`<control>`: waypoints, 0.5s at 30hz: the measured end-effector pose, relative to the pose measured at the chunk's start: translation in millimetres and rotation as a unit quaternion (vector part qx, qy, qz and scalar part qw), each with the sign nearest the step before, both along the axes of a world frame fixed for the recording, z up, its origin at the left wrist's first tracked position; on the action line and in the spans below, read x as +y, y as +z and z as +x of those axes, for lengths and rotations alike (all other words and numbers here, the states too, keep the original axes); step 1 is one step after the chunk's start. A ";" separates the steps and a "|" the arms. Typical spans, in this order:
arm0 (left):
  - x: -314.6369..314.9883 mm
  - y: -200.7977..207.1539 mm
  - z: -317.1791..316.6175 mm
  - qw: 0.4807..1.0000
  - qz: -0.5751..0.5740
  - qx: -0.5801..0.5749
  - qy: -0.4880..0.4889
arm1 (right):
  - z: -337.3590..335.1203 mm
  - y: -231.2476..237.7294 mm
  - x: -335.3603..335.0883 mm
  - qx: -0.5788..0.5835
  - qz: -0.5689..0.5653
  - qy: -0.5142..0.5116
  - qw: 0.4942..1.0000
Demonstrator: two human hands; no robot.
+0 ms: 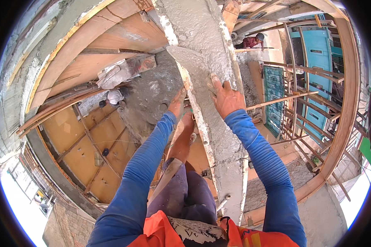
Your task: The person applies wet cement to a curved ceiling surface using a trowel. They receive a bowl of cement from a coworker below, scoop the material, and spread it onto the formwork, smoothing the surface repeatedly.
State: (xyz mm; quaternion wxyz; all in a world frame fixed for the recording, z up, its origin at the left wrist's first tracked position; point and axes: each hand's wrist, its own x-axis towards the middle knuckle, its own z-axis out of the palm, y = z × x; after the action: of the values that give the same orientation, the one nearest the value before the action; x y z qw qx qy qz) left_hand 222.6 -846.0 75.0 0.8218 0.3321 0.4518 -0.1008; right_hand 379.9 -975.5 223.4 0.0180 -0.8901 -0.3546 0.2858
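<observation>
A long concrete beam (228,150) runs up the middle between pale formwork boards, its top wet and grey. Across it lies a flat mortar-coated piece (190,61) with a curved far end; its exact kind is not clear. My left hand (177,103) is closed at the left edge of this piece, with the fingertips partly hidden. On the opposite side, my right hand (228,100) grips its right edge, one finger stretched along the wet surface. Both hands are smeared with cement.
Far below on the left, a person in white (114,96) is beside wet concrete (148,92). Yellowish formwork panels (66,131) lie nearby. At upper right are another person in dark red (251,41), timber props (294,103) and a blue door (317,53). My legs straddle the beam.
</observation>
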 end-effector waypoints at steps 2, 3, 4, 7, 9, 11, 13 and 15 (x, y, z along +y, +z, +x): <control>-1.2 -10.9 -4.1 0.999 0.045 0.000 -0.017 | 2.2 7.1 25.6 -0.001 0.015 -0.036 0.999; -3.0 -19.0 -9.1 0.997 0.069 0.001 -0.023 | -4.2 12.3 36.9 0.014 -0.015 -0.054 0.998; -4.8 -30.5 -15.5 0.981 0.186 -0.005 -0.061 | -8.9 13.5 42.8 0.013 -0.008 -0.058 0.998; -12.7 -32.1 -15.5 0.923 0.364 -0.002 -0.125 | -11.3 -11.3 43.9 -0.016 0.031 -0.084 0.996; -10.7 12.0 9.9 0.956 0.275 0.020 -0.102 | 20.0 -20.9 62.0 -0.042 0.053 -0.115 0.991; -14.1 5.7 4.6 0.938 0.322 0.053 -0.118 | 27.5 -14.9 86.8 -0.063 0.107 -0.124 0.985; -10.2 1.7 2.0 0.935 0.331 0.051 -0.119 | 18.4 -1.8 111.4 -0.039 0.100 -0.070 0.992; -5.9 6.4 0.2 0.949 0.297 0.012 -0.107 | 18.0 -6.6 116.6 -0.026 0.078 -0.046 0.996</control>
State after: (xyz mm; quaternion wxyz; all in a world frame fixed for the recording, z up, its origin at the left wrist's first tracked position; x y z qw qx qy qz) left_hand 222.8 -852.0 81.4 0.6647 0.6065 0.4331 -0.0528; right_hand 397.9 -858.9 216.9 0.0913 -0.9083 -0.3350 0.2334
